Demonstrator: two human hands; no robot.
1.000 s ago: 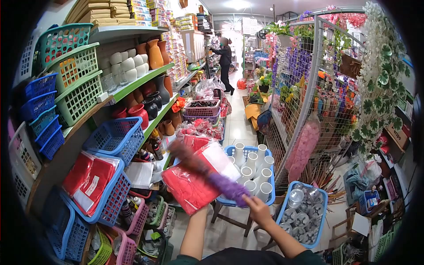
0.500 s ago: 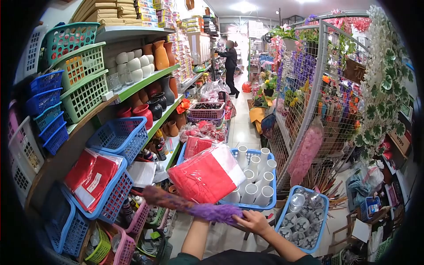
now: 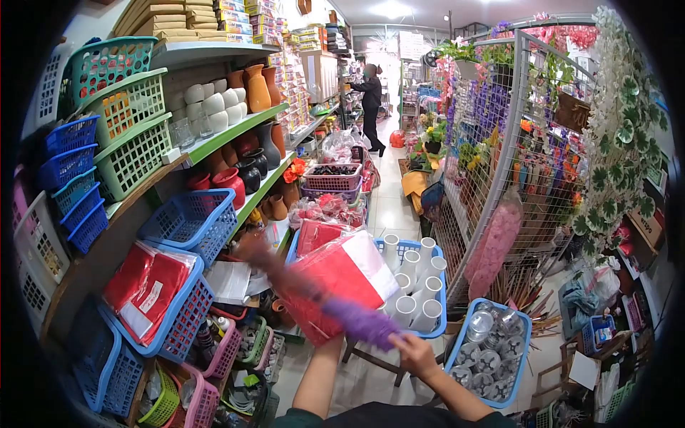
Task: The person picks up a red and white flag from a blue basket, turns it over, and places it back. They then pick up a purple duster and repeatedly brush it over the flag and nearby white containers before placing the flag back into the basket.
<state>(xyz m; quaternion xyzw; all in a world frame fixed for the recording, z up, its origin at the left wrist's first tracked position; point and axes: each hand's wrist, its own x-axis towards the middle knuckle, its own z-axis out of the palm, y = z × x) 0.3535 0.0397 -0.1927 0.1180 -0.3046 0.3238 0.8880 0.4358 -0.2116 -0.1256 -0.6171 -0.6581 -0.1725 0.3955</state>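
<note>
My right hand (image 3: 415, 354) is closed around the end of a fluffy purple and brown duster (image 3: 362, 322). Blurred by motion, the duster slants up to the left across the front of a plastic-wrapped packet of red and white cloth (image 3: 349, 274). My left hand (image 3: 330, 344) reaches under the packet's lower edge and holds it up at a tilt; its fingers are hidden behind the packet. Behind the packet, another red packet (image 3: 314, 235) shows. White vases (image 3: 407, 305) stand in a blue basket (image 3: 440, 317) just beyond my right hand.
At lower right sits a blue basket (image 3: 526, 357) of clear glassware. Shelves (image 3: 250, 123) of pots and stacked baskets line the left side. A wire mesh rack (image 3: 492, 164) with artificial flowers stands right of the aisle. A person in dark clothes (image 3: 371, 100) stands far down the aisle.
The duster has swung across the packet, its brown end rising. The packet has shifted slightly right, and its lower edge has dropped. My right hand stays on the duster's end.
</note>
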